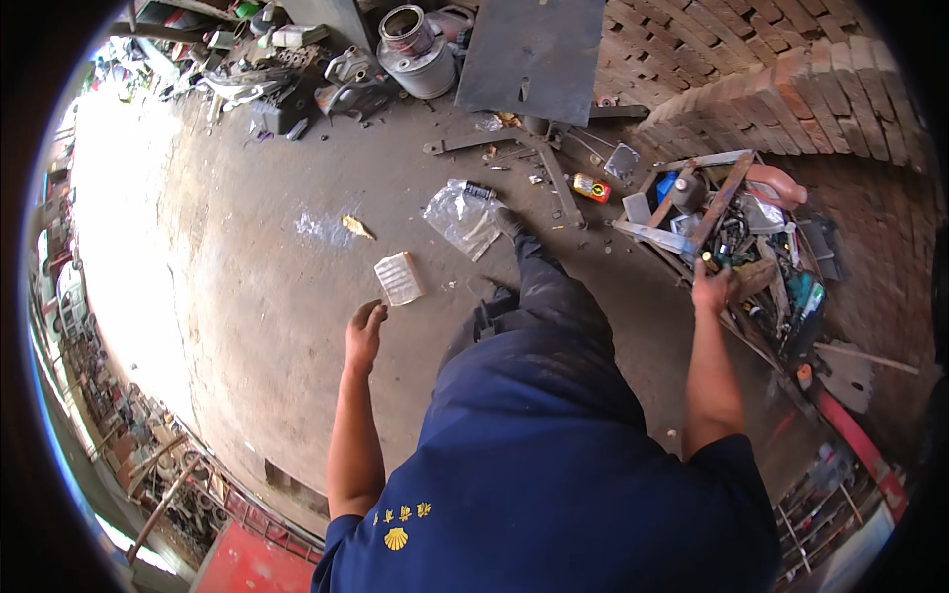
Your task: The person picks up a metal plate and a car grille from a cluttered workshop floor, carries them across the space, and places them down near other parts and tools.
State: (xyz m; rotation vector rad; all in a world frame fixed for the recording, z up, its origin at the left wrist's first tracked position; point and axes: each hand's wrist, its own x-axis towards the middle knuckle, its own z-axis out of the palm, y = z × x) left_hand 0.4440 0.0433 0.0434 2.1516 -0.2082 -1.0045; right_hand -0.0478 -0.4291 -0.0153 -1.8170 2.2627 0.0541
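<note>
My left hand (364, 336) hangs over the concrete floor with its fingers loosely bent and apart, holding nothing that I can see. Nearest to it lies a pale, flat, rectangular piece (398, 278), perhaps packaging. On the other side, my right hand (712, 291) is at the near edge of a metal-framed bin (647, 232) full of mixed parts. Its fingers are closed around something small that I cannot make out. Within the bin are a dark bottle (688, 193), a pinkish plastic jug (777, 185) and a teal item (813, 298).
A clear plastic bag (463, 219) lies by my foot. Beyond it stand a splayed metal stand (539, 148) with a dark panel (529, 59), and a red-yellow can (591, 188). Metal buckets (420, 71) and engine parts (351, 89) line the back. A brick wall (781, 104) bounds the right.
</note>
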